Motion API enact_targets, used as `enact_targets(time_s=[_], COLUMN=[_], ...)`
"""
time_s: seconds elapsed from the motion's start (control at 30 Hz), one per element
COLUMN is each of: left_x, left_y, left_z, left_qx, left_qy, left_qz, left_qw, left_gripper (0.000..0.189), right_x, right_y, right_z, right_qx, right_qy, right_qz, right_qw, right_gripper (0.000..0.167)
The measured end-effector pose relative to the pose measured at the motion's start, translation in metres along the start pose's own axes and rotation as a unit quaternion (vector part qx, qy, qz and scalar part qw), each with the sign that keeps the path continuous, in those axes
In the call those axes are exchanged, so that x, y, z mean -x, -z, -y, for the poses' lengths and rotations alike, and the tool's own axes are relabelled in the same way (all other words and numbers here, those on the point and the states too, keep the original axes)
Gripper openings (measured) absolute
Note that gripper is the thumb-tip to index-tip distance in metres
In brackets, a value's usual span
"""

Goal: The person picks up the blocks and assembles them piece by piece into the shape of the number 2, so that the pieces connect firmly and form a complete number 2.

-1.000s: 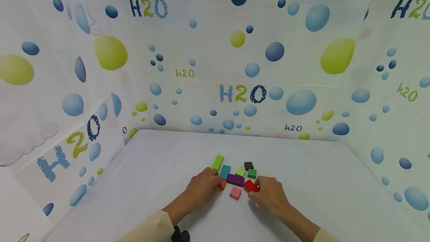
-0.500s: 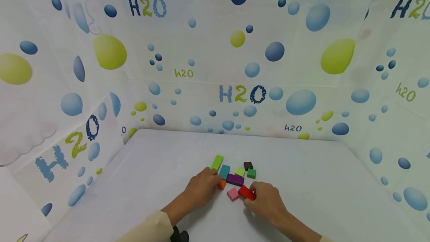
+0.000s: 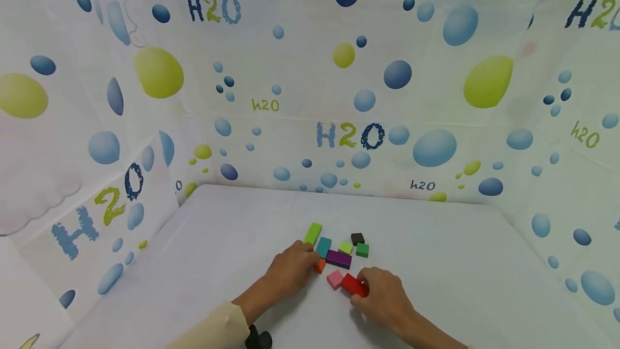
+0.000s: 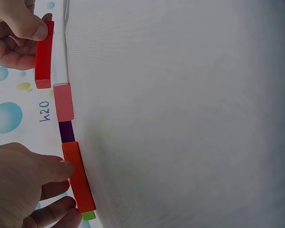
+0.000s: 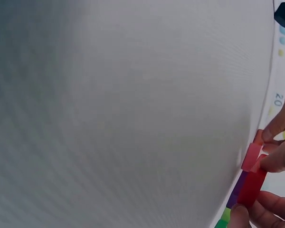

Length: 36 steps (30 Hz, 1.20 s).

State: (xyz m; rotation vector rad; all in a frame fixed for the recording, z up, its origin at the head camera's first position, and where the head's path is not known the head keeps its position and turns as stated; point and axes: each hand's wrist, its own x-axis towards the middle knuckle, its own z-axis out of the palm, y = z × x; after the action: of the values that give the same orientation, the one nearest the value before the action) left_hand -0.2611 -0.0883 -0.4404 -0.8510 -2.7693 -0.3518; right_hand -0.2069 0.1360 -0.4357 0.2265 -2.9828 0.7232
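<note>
My right hand (image 3: 385, 292) pinches a long red block (image 3: 354, 285) between thumb and fingers. In the left wrist view the red block (image 4: 45, 54) appears raised off the tabletop. My left hand (image 3: 292, 268) holds an orange block (image 4: 78, 175), its thumb on the near face; the head view shows only one end of it. Between the hands lies a pink block (image 3: 335, 279), close to the red block's left end. Behind it are a purple block (image 3: 338, 259) and a teal block (image 3: 323, 247), which sits beside the orange one.
Farther back lie a long lime block (image 3: 312, 234), a small yellow-green block (image 3: 345, 248), a green block (image 3: 362, 250) and a dark brown block (image 3: 357, 238). A white cloth covers the table (image 3: 436, 252). A black object (image 3: 259, 339) is at the lower edge, near the left sleeve.
My right hand has drawn the red block toward me and slightly left, away from the purple block's end. The pink block has shifted a little left and turned. My left hand stays put.
</note>
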Motion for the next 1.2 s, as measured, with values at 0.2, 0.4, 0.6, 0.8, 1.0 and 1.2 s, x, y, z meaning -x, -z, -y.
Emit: enact_targets(time_s=[0.2, 0.4, 0.6, 0.8, 1.0, 1.2], left_x=[0.0, 0.001, -0.001, -0.001, 0.0, 0.001], left_y=[0.001, -0.001, -0.002, -0.002, -0.001, 0.0], left_z=[0.0, -0.001, 0.0, 0.001, 0.0, -0.001], left_qx=[0.005, 0.007, -0.001, 0.009, 0.015, 0.016], left_qy=[0.0, 0.003, 0.002, 0.006, 0.008, 0.01], left_qz=[0.005, 0.008, 0.004, 0.006, 0.006, 0.007], left_qw=[1.0, 0.9999, 1.0, 0.9999, 0.9998, 0.9998], left_gripper=[0.019, 0.02, 0.018, 0.018, 0.018, 0.02], right_x=[0.002, 0.007, 0.012, 0.018, 0.02, 0.022], right_y=[-0.001, -0.002, 0.001, -0.001, -0.002, 0.001], right_z=[0.002, 0.002, 0.006, 0.007, 0.007, 0.006], right_qx=[-0.005, -0.013, -0.031, -0.041, -0.042, -0.049], right_qy=[0.03, 0.053, 0.044, 0.039, 0.05, 0.055], right_qz=[0.009, 0.032, 0.063, 0.093, 0.098, 0.117], right_qw=[0.9995, 0.998, 0.9965, 0.9941, 0.993, 0.9904], right_gripper=[0.039, 0.039, 0.042, 0.044, 0.041, 0.04])
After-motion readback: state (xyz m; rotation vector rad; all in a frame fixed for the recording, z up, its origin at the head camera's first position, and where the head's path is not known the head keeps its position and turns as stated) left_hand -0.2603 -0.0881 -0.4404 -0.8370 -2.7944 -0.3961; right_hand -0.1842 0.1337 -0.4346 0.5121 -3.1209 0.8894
